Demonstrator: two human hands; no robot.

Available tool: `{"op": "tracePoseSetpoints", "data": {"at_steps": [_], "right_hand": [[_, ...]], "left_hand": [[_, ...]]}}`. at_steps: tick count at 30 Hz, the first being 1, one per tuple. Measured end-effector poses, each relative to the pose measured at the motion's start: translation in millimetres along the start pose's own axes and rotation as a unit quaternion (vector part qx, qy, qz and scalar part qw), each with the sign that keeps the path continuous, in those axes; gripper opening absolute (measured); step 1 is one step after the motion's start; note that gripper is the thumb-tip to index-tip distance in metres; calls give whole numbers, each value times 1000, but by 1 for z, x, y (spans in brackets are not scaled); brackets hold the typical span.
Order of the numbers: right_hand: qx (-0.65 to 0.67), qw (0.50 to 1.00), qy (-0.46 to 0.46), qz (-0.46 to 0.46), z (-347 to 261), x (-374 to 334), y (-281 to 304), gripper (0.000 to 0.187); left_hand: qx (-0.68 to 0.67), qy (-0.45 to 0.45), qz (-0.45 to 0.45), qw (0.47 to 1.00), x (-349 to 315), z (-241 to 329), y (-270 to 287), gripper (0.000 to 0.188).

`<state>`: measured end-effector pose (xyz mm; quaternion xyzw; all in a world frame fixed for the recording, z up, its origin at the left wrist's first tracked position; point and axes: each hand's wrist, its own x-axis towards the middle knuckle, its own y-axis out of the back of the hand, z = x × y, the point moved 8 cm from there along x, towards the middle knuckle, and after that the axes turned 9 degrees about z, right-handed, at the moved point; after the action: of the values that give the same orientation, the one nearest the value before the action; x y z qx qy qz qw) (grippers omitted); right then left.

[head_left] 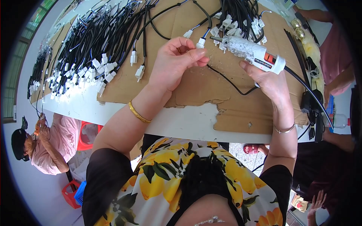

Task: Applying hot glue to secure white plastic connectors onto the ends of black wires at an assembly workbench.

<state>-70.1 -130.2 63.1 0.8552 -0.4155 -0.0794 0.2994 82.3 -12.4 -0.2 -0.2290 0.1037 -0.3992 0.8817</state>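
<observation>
Between the thumb and fingers of my left hand (174,63) is a small white plug connector (200,43) on the end of a black cable, with short blue and white wires running into it. My right hand (268,82) is closed around a white glue gun (247,49), its barrel coated in clumpy dried glue. The gun's nozzle (217,38) points left, close to the wires at the connector's back; I cannot tell whether it touches them. Another white connector (188,34) lies just beyond my left fingers.
Brown cardboard (196,88) covers much of the white table (113,113). Heaped black cables with white connectors (94,69) spread at left; another bundle (241,19) lies at far right. A power cord (309,90) trails from the gun. Other people sit at left and right.
</observation>
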Motion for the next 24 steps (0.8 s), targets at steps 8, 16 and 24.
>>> {"op": "tracePoseSetpoints", "data": {"at_steps": [8, 16, 24], "right_hand": [[-3, 1000, -6, 7, 2, 2, 0, 24], [-8, 1000, -12, -3, -2, -2, -2, 24], [-21, 1000, 6, -22, -5, -4, -6, 27]], "left_hand": [[-41, 31, -11, 999, -2, -1, -1, 10], [-12, 17, -18, 1000, -3, -1, -3, 17], [22, -21, -8, 1000, -3, 3, -6, 25]]}}
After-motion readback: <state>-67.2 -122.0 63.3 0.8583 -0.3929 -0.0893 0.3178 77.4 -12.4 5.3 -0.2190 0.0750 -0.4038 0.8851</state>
